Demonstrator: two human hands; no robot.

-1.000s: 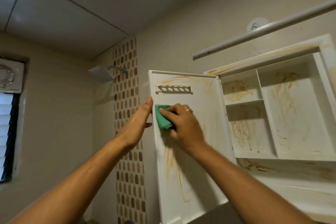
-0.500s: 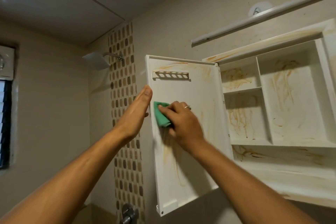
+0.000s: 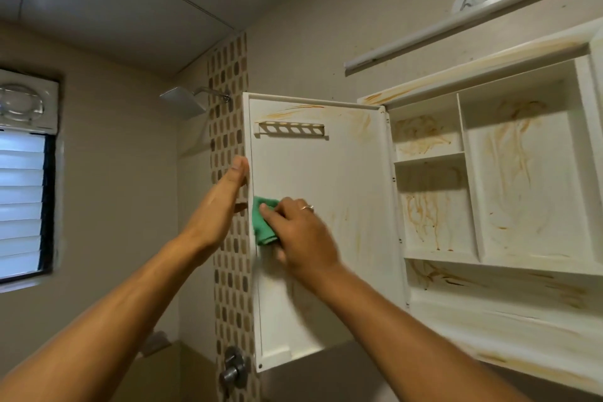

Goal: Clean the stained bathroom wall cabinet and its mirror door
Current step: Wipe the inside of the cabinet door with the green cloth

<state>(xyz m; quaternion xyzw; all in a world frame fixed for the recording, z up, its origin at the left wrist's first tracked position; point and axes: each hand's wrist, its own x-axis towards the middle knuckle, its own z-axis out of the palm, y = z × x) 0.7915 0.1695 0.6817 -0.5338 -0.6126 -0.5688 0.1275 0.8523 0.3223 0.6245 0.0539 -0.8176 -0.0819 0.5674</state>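
Observation:
A white wall cabinet (image 3: pixel 528 274) hangs open at the right, its shelves and back streaked with orange-brown stains. Its door (image 3: pixel 342 173) swings out to the left, showing its white inner face with a small slotted rack near the top and faint streaks. My left hand (image 3: pixel 225 192) steadies the door's outer edge, its fingers straight along that edge. My right hand (image 3: pixel 300 238) presses a green cloth (image 3: pixel 262 222) against the door's inner face near its left edge. The mirror side is hidden.
A shower head (image 3: pixel 186 101) juts out beside a mosaic tile strip (image 3: pixel 228 101) left of the door. A tap valve (image 3: pixel 233 369) sits below. A louvred window (image 3: pixel 23 202) and vent fan are at far left. A white tube light (image 3: pixel 473 13) runs above the cabinet.
My right hand has drawn the green cloth downward on the door's inner face. The left hand stays on the door edge. The view has tilted down.

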